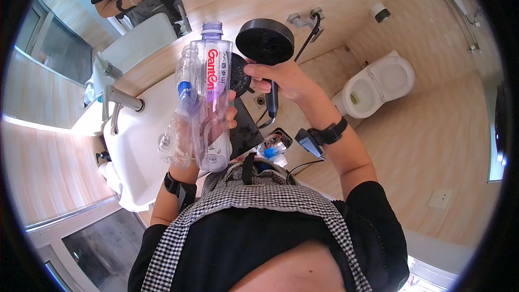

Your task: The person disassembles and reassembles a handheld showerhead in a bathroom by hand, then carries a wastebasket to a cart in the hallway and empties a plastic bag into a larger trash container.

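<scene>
Over the sink's right edge, my left hand (232, 112) is closed around empty clear plastic bottles. In front is a tall bottle (212, 97) with a printed label and a purple-tinted neck, upright and uncapped. Beside it on the left, another clear bottle (185, 65) with a blue label is partly covered. My right hand (284, 78) grips the handle of what looks like a black shower head (265, 40), just right of the bottles' necks. Its wide round head points away from me. A dark, round, perforated thing (239, 75) shows behind the labelled bottle; I cannot tell its kind.
A white sink (127, 154) with a metal faucet (121, 100) lies to the left, below a mirror (65, 38). To the right stands a toilet (362, 94) with its lid raised. A black hose hangs from a wall valve (305, 19). Shiny clear packaging (273, 146) is near my waist.
</scene>
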Motion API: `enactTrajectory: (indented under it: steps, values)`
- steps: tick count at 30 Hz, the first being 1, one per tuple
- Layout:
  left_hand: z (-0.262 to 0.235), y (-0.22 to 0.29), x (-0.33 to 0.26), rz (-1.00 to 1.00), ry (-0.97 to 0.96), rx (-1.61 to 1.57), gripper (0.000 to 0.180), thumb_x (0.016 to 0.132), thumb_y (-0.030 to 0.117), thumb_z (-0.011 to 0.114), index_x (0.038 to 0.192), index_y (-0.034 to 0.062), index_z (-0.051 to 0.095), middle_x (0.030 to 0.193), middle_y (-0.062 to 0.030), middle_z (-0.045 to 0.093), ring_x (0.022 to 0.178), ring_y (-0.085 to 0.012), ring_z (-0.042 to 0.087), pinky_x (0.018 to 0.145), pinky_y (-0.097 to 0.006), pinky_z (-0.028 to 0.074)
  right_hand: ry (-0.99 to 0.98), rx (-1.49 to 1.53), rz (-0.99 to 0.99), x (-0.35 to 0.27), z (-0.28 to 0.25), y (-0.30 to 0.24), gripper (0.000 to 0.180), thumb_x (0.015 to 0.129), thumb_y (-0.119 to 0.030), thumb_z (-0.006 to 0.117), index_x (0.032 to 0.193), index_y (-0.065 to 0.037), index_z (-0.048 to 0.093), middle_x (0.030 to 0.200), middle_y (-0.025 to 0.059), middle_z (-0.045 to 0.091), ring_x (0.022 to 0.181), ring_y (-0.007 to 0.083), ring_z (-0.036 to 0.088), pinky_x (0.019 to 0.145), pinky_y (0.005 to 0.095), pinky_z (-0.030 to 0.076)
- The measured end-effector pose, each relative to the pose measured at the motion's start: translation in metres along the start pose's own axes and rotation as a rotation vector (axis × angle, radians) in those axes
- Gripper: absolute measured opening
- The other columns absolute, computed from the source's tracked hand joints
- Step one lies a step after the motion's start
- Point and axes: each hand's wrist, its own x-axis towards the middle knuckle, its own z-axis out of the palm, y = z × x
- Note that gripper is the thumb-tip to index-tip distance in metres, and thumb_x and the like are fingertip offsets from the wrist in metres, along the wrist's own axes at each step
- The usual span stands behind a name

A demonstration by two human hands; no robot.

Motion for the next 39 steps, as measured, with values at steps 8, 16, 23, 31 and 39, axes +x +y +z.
enactTrajectory:
  steps: [8, 16, 23, 31, 39]
  values:
    - [-0.034, 0.037, -0.020, 0.028, 0.173, 0.178, 0.075, 0.089, 0.053, 0.051, 0.143, 0.0055, 0.031, 0.135, -0.0255, 0.045, 0.105, -0.0359, 0.055, 0.087, -0.047, 0.050, 0.244, -0.001, -0.068, -0.004, -0.027, 0.001, 0.016, 0.080, -0.002, 0.069, 0.088, -0.004, 0.056, 0.065, 0.0012, 0.051, 0.048, 0.0089, 0.045, 0.043, 0.0238, 0.034]
    - [-0.092, 0.081, -0.104, 0.093, 0.758, 0.677, 0.051, 0.092, 0.034, 0.055, 0.129, -0.0004, 0.047, 0.116, -0.0146, 0.060, 0.092, -0.0204, 0.063, 0.077, -0.034, 0.053, 0.288, 0.068, -0.093, -0.006, -0.029, -0.003, 0.012, 0.082, -0.008, 0.069, 0.087, -0.004, 0.059, 0.065, -0.0002, 0.051, 0.048, 0.0085, 0.045, 0.044, 0.0235, 0.034]
    - [-0.162, 0.076, -0.158, -0.069, 1.119, 0.839, 0.032, 0.087, 0.021, 0.064, 0.110, -0.0015, 0.060, 0.094, -0.0068, 0.066, 0.081, -0.0172, 0.066, 0.069, -0.029, 0.054, 0.275, 0.088, -0.109, -0.001, -0.031, -0.008, 0.012, 0.082, -0.009, 0.070, 0.088, -0.004, 0.060, 0.065, 0.0007, 0.054, 0.048, 0.0083, 0.045, 0.045, 0.0233, 0.035]
    - [-0.184, 0.094, -0.169, -0.119, 1.178, 0.664, 0.052, 0.084, 0.044, 0.066, 0.116, 0.0042, 0.057, 0.098, -0.0070, 0.063, 0.088, -0.0223, 0.061, 0.076, -0.044, 0.050, 0.321, 0.090, -0.134, 0.001, -0.027, -0.009, 0.015, 0.081, -0.009, 0.071, 0.088, -0.004, 0.059, 0.065, 0.0003, 0.053, 0.049, 0.0082, 0.046, 0.045, 0.0217, 0.034]
    - [-0.211, 0.123, -0.189, -0.178, 1.402, 0.939, 0.058, 0.082, 0.043, 0.066, 0.123, 0.0049, 0.054, 0.112, -0.0114, 0.059, 0.105, -0.0284, 0.055, 0.091, -0.055, 0.040, 0.362, 0.106, -0.159, -0.003, -0.026, -0.010, 0.011, 0.082, -0.007, 0.069, 0.086, -0.003, 0.059, 0.066, 0.0016, 0.054, 0.049, 0.0100, 0.047, 0.044, 0.0225, 0.035]
